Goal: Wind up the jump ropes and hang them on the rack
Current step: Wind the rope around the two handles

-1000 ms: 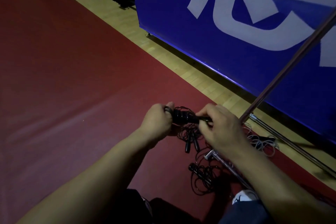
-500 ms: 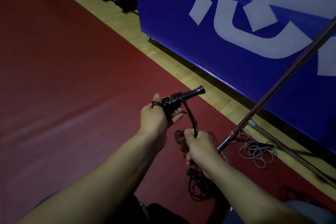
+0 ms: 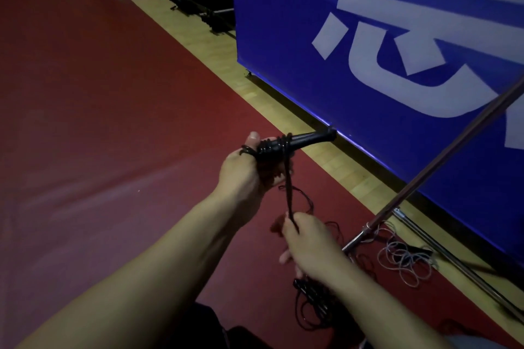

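Lowered, right hand tensions rope (open red floor leftward).

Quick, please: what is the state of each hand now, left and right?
Left hand: closed around the black jump rope handles, cord wound on them.
Right hand: closed, pulling the black cord taut.

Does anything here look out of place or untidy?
Yes. Loose ropes lie on the floor, not on the rack: a pale rope tangled beside the rack's metal pole, and a black tangle below the right hand. They are not yet wound.
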The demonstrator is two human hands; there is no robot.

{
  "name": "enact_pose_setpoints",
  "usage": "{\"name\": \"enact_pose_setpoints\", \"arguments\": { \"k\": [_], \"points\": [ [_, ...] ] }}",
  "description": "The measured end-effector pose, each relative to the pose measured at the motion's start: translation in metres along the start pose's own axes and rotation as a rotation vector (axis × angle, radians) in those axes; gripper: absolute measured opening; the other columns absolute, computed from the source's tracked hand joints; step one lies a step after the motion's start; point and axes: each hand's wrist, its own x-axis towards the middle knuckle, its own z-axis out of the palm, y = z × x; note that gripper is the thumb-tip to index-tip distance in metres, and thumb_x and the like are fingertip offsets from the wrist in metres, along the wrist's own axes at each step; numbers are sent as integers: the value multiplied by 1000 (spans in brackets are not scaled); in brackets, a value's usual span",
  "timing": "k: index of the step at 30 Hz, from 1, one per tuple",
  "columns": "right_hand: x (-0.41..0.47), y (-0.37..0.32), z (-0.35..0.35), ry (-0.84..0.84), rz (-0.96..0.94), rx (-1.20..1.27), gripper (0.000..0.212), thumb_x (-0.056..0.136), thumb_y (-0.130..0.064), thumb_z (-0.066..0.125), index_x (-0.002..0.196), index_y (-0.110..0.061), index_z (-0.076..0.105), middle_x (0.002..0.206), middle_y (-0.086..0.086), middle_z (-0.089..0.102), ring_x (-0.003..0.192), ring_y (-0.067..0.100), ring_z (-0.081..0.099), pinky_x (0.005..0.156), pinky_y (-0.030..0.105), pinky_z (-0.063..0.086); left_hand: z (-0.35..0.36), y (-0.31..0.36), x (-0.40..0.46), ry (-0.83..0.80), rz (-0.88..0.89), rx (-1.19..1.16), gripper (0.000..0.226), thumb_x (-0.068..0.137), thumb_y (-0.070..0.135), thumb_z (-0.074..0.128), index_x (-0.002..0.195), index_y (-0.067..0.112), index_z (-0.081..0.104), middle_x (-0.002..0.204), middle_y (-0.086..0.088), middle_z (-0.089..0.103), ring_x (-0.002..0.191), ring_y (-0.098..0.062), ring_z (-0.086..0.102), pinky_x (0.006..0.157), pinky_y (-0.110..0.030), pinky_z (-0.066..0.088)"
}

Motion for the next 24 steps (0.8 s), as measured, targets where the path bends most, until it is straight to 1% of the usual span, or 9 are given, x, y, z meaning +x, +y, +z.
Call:
{"name": "enact_pose_setpoints", "arguments": {
  "k": [2,5,10,12,15,17,20,22,24],
  "points": [
    [6,-5,-1,15,258,453,29,103,-13,34,89,-14,59,68,4,67,31,11,45,31,15,21,2,-3,-8,-89,-33,34,38,106,32,38,107,2,60,78,-14,72,63,-20,68,66,-36,59],
    [22,-1,-19,239,262,801,27,103,-10,36,107,-6,63,50,-3,49,36,6,27,35,17,16,-7,-6,-4,16,-41,30,39,107,32,38,104,-1,59,79,-17,72,61,-20,67,62,-33,61],
    [14,-3,-39,449,-271,271,14,92,-33,57,97,-32,70,88,-8,65,78,5,61,68,17,49,-26,8,16,344,-28,-126,23,108,25,38,95,10,52,84,-18,68,63,-22,65,63,-37,60],
    [7,-4,-32,466,-419,83,28,90,-53,47,98,-37,69,87,-12,58,86,5,57,69,17,47,-25,13,21,366,-27,-169,22,108,22,39,91,14,49,87,-18,67,64,-23,64,64,-39,59],
    [11,6,-20,513,-517,-268,31,92,-45,55,107,-25,74,74,-19,44,77,13,47,63,15,34,-25,14,27,353,-23,-179,21,106,25,43,94,11,53,86,-14,69,66,-22,67,64,-40,59],
    [17,14,-14,479,-502,-477,20,91,-30,66,100,-15,75,73,-14,46,74,18,50,61,17,33,-23,11,27,302,-19,-117,24,106,29,43,95,11,55,79,-11,71,67,-21,67,65,-39,59],
    [21,17,-15,314,-244,-587,19,101,-29,46,106,-14,56,72,-7,52,68,22,56,59,29,35,-18,4,17,146,-29,28,33,106,34,41,101,6,58,73,-10,73,64,-19,68,60,-34,59],
    [25,21,-18,285,-131,-430,28,100,-20,37,126,-14,47,69,-2,55,59,19,54,50,30,36,-17,1,12,78,-31,70,37,106,34,40,104,2,59,76,-14,72,63,-20,68,60,-33,59],
    [24,19,-21,339,-193,-203,44,98,-9,36,141,-20,43,92,-2,63,73,17,62,56,34,52,-18,3,12,82,-30,48,38,106,34,40,104,1,58,80,-16,73,62,-20,68,62,-35,60]
  ]
}}
